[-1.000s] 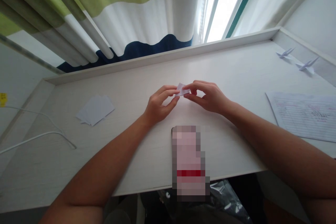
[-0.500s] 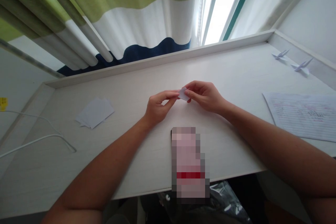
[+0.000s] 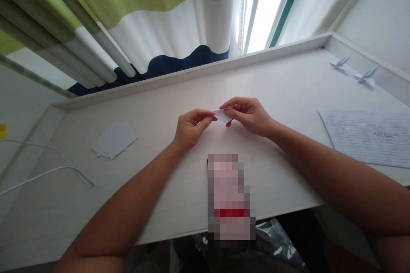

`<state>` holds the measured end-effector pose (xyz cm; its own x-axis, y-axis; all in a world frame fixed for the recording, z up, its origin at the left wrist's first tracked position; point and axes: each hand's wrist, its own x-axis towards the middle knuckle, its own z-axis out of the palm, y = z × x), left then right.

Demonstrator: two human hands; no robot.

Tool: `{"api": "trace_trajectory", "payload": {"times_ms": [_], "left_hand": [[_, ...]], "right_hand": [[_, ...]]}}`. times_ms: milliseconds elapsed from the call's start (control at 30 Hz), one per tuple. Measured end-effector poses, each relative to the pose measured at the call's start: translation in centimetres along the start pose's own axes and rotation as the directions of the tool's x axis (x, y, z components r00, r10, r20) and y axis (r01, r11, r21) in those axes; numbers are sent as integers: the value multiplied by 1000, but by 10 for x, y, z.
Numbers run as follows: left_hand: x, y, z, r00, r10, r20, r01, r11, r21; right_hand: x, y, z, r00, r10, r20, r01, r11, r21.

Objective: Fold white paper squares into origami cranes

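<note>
A small folded piece of white paper point(image 3: 221, 115) is held between my two hands above the middle of the desk. My left hand point(image 3: 193, 127) pinches its left corner between thumb and fingertips. On the other side, my right hand point(image 3: 248, 114) grips the paper with the thumb on top and the fingers behind. Part of the paper is hidden under the right thumb. Below the hands lies a pixelated, phone-shaped object point(image 3: 227, 187) at the desk's front edge.
Several white paper sheets point(image 3: 115, 140) lie in a loose pile at left, near a white cable point(image 3: 48, 174). Two folded paper figures point(image 3: 340, 64) stand at the back right. Written lined sheets point(image 3: 368, 134) lie beside my right forearm. A raised rim point(image 3: 192, 72) borders the white desk.
My left hand has drawn slightly left, away from the right one. More of the folded paper now shows between them, as a pointed shape. The whole view has shifted a little.
</note>
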<state>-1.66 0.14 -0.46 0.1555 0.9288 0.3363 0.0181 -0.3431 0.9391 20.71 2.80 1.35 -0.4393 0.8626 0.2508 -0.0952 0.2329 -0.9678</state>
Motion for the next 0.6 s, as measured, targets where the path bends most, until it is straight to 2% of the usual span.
{"api": "trace_trajectory", "payload": {"times_ms": [233,400,600], "left_hand": [[2,3,2,992,-124,10,124,988,-91],[2,1,2,989,-146,-13,144,985,-93],[1,2,1,992,-124,10,124,986,-110]], "right_hand": [[-3,-1,2,997,-77,-28,74,992,-98],[-3,-4,0,1000,-19,25,21,997,-78],[-3,-3,-2,1000,28,1,-28,998,-52]]}}
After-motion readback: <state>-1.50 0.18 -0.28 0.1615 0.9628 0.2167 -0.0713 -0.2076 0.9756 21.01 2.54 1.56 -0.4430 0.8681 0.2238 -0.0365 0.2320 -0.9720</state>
